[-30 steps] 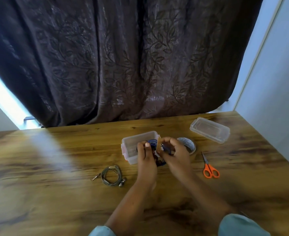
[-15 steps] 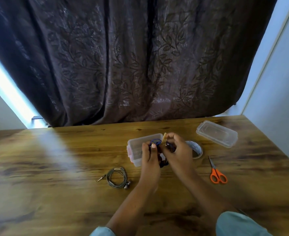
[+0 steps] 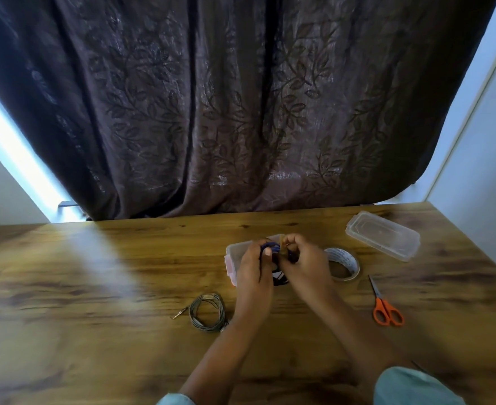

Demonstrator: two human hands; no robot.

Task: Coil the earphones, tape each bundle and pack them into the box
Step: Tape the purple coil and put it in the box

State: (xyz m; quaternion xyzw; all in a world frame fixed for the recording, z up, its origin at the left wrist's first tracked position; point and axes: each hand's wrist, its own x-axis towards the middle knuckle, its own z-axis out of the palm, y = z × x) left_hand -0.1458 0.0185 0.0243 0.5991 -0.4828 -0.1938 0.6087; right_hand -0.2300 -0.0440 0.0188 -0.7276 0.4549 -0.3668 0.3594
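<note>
My left hand (image 3: 254, 273) and my right hand (image 3: 306, 263) meet over the table's middle, both pinching a dark blue earphone bundle (image 3: 271, 247) with a strip of brownish tape (image 3: 282, 244) at its top. Part of its cable (image 3: 279, 278) hangs down between my hands. Behind my left hand stands the clear plastic box (image 3: 232, 255), open and mostly hidden. A grey coiled earphone (image 3: 207, 312) lies on the wood to the left of my left forearm, its plug pointing left.
A tape roll (image 3: 346, 263) lies right of my right hand. Orange-handled scissors (image 3: 385, 308) lie further right. The clear lid (image 3: 382, 235) rests at the back right. A dark curtain hangs behind the wooden table (image 3: 95, 287).
Both hands stay together on the blue bundle, with the fingers shifting slightly around the tape strip. The camera has tilted a little, so everything sits lower and further right.
</note>
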